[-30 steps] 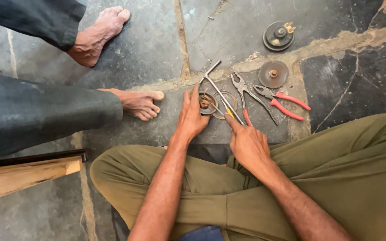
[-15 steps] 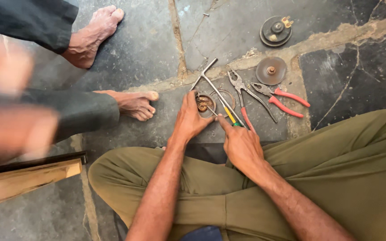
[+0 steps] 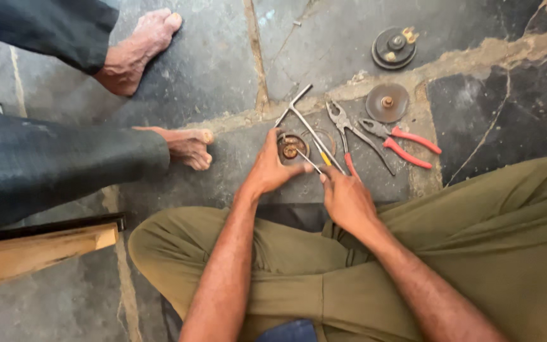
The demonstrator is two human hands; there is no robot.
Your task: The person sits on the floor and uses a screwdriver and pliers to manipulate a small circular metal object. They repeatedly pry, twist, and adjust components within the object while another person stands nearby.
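Compared with a second ago, the small round metal part [image 3: 290, 149] at frame centre on the stone floor [image 3: 223, 63] is now pinched in the left hand [image 3: 272, 170], while a thin tool [image 3: 313, 163] clamped in the right hand [image 3: 347, 201] is brought onto it, so the fiddly bit looks underway.

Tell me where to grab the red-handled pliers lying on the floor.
Judging from the pose, grip the red-handled pliers by the two red handles, coming from above at their right end. They lie flat, handles splayed toward the right, metal nose toward the left near the other pliers, so the handle end is likely the freer side.
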